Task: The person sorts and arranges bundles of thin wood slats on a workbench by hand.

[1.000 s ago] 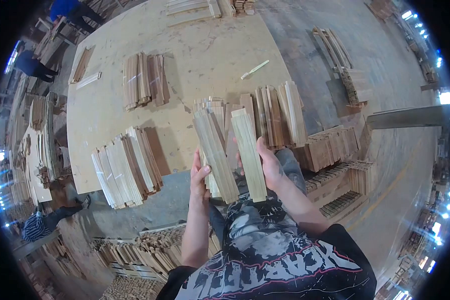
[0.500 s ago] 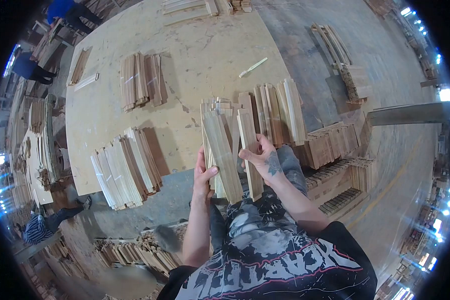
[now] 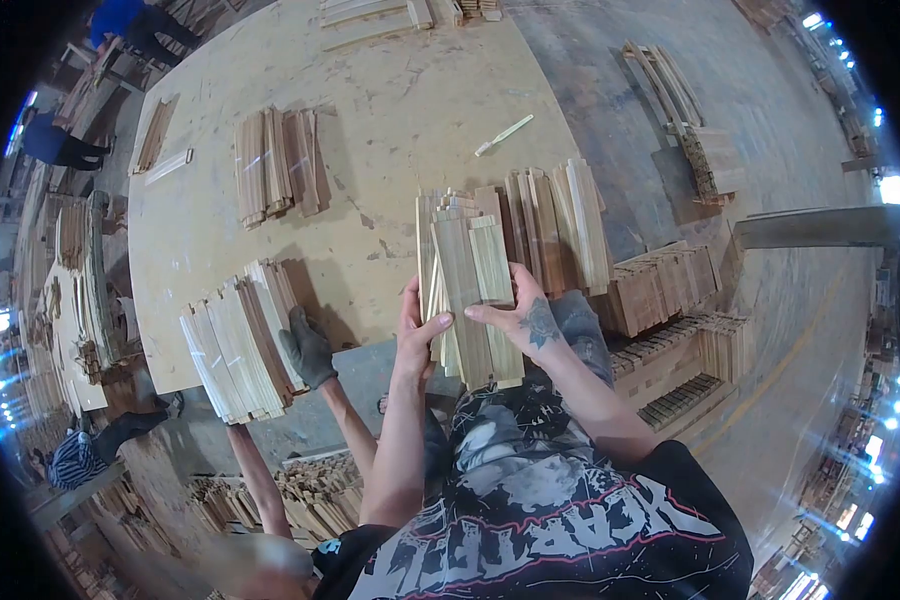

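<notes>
Between my two hands is a bundle of thin pale wooden slats (image 3: 458, 275), held over the table's near edge with several pieces overlapping. My left hand (image 3: 419, 328) is closed around the bundle's left side, thumb on the top slat. From the right, my right hand (image 3: 513, 314) grips it, its thumb lying across a short slat (image 3: 490, 260) on top. Just beyond my right hand lies a row of wooden slats (image 3: 545, 225) in mixed brown and pale tones. The undersides of the bundle and most of my fingertips are hidden.
A co-worker's gloved hand (image 3: 308, 348) touches a slat stack (image 3: 235, 350) on the left; their other arm reaches beneath it. Another slat group (image 3: 278, 165) and a thin pale stick (image 3: 504, 135) lie on the table (image 3: 400, 130). Stacked wood blocks (image 3: 662, 290) stand at right.
My right hand has moved left, bringing its separate slat onto the bundle in my left hand. A co-worker's arms have entered at the left stack.
</notes>
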Demonstrator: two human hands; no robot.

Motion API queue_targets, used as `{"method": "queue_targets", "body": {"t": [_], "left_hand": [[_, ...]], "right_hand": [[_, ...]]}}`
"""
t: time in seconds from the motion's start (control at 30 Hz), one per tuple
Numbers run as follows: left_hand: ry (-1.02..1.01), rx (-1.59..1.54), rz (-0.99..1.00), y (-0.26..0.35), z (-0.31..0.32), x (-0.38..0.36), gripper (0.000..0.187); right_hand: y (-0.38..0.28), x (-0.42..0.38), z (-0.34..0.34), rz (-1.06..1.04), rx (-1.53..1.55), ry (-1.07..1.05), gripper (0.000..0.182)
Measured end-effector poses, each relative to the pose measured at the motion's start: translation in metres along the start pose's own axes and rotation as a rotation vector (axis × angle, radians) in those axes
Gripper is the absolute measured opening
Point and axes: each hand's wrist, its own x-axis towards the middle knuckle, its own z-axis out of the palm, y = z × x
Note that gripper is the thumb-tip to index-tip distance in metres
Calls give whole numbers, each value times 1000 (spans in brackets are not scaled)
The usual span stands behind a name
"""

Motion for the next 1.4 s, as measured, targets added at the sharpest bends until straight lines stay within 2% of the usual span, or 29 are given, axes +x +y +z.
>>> {"method": "queue_targets", "body": {"t": [0.1, 0.23, 0.33, 0.47, 0.6, 0.8, 0.83, 0.93, 0.97, 1.07, 1.13, 1.17, 1.27, 1.3, 1.4], "left_hand": [[16, 0, -5, 1, 7, 8, 85], [110, 91, -10, 5, 6, 20, 81], [236, 428, 205, 1, -7, 30, 78], [415, 1313, 402, 23, -26, 31, 78], [472, 1498, 376, 31, -27, 31, 77], [294, 1496, 328, 18, -16, 28, 77], [295, 1508, 417, 16, -12, 28, 66], [409, 1487, 581, 22, 13, 20, 53], [401, 1347, 554, 30, 27, 13, 39], [102, 610, 47, 22, 48, 13, 33], [179, 681, 138, 13, 49, 18, 30], [216, 716, 182, 10, 49, 21, 28], [337, 867, 445, 22, 61, 17, 32], [336, 915, 360, 26, 66, 13, 31], [206, 851, 318, 15, 72, 10, 33]], "right_hand": [[-7, 6, -5, -1, -55, 29, 74], [-4, 17, -12, 54, 134, 20, 73], [-7, 18, -18, 36, 157, 39, 73], [-17, 17, -21, 10, 111, 86, 74], [-4, 22, -17, -2, 177, 101, 74], [-18, 21, -7, 19, 316, 67, 62], [-18, 22, -5, 10, 311, 74, 60], [-17, 26, -1, -18, 304, 107, 57], [-17, 26, -1, -18, 305, 131, 58], [-6, 29, 3, -71, 333, 196, 52], [-4, 31, 3, -85, 369, 242, 47], [0, 32, 2, -69, 416, 256, 38], [-1, 33, -6, 29, 567, 289, 39], [1, 35, -5, 23, 608, 275, 42], [8, 39, 1, 31, 626, 285, 44]]}}
